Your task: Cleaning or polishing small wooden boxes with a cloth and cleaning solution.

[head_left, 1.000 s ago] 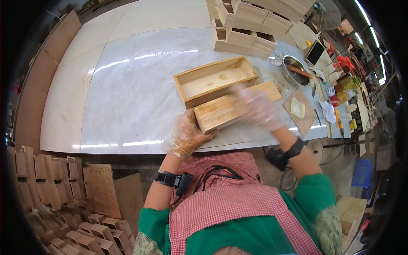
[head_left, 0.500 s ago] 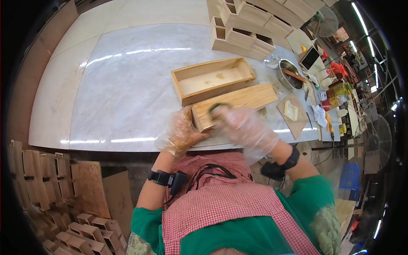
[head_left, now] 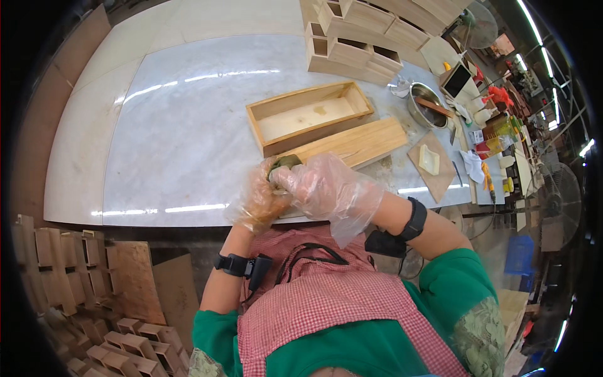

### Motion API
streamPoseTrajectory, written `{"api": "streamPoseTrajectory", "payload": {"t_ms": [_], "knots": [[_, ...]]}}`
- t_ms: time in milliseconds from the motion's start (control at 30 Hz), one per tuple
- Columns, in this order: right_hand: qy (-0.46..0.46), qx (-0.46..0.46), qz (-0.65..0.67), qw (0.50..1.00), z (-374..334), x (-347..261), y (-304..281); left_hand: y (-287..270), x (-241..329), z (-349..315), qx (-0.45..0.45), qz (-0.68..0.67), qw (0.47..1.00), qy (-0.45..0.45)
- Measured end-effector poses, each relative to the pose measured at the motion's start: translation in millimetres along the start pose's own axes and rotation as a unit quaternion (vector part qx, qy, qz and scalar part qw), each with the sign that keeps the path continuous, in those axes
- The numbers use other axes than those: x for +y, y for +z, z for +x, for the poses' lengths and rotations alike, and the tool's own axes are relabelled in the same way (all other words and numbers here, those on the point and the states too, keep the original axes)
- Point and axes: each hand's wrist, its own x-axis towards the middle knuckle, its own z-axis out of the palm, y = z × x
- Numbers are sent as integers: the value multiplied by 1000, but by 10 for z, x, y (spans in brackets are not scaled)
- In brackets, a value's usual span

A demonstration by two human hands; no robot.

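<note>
Both my hands wear clear plastic gloves. My left hand (head_left: 259, 200) is closed around the left end of a long wooden box (head_left: 352, 146), its smooth grained face up. My right hand (head_left: 317, 185) grips a crumpled dark green pad (head_left: 284, 164), pressed near that same end, close to the left fingers. Part of the box end is hidden behind both hands. Just beyond it lies an open-topped wooden box (head_left: 308, 119) with darker, yellowish rims and a stain on its pale inner floor.
Pale wooden drawer units (head_left: 355, 53) are stacked at the back. Toward the right are a metal bowl (head_left: 429, 105) with a wooden stick, a white dish (head_left: 429, 159) on a board, a white cloth (head_left: 472, 166) and bottles. More wooden boxes (head_left: 135, 345) stand lower left.
My right hand has slid left along the box with the green pad, up to its left end beside my left hand. The left hand stays at that end.
</note>
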Motion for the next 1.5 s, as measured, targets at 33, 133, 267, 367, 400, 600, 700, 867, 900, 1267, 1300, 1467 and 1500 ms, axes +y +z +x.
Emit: {"api": "streamPoseTrajectory", "payload": {"t_ms": [33, 133, 267, 367, 400, 600, 700, 867, 900, 1267, 1300, 1467, 1500], "knots": [[-23, 5, 31, 999, 33, -20, 1, -6, -70, 7, 1, -4, 1000, 13], [97, 33, 16, 995, -309, 558, -156, 116, -27, -52, 81, -2, 996, 24], [133, 56, -76, 987, -372, 738, -229, 91, -88, -56, 63, 83, 994, 21], [6, 52, 33, 998, 151, 191, 37, 60, -88, -36, 65, 52, 996, 21], [-24, 44, 21, 998, 260, 74, 70, 21, 14, -6, 62, 51, 996, 23], [160, 44, -19, 986, -218, 697, -134, 32, 24, -76, 72, 46, 995, 45], [165, 69, -18, 984, -336, 699, -151, 60, 50, -62, 39, 110, 993, 0], [65, 11, 29, 997, -152, -165, -41, 13, 217, -124, 35, -148, 988, -30], [40, 31, 38, 998, -173, -192, -13, 37, 178, -93, 29, -145, 988, -33], [322, 191, 21, 927, -900, 883, -70, -111, 384, -193, 126, 217, 956, 156], [362, 168, 44, 916, -870, 830, -105, -132, 533, -222, 125, 287, 937, 155], [367, 190, 55, 909, -877, 797, -117, -52, 1022, -50, -6, 480, 864, 149], [316, 213, -19, 924, -899, 830, -75, -19, 1044, -17, -16, 497, 854, 154]]}}
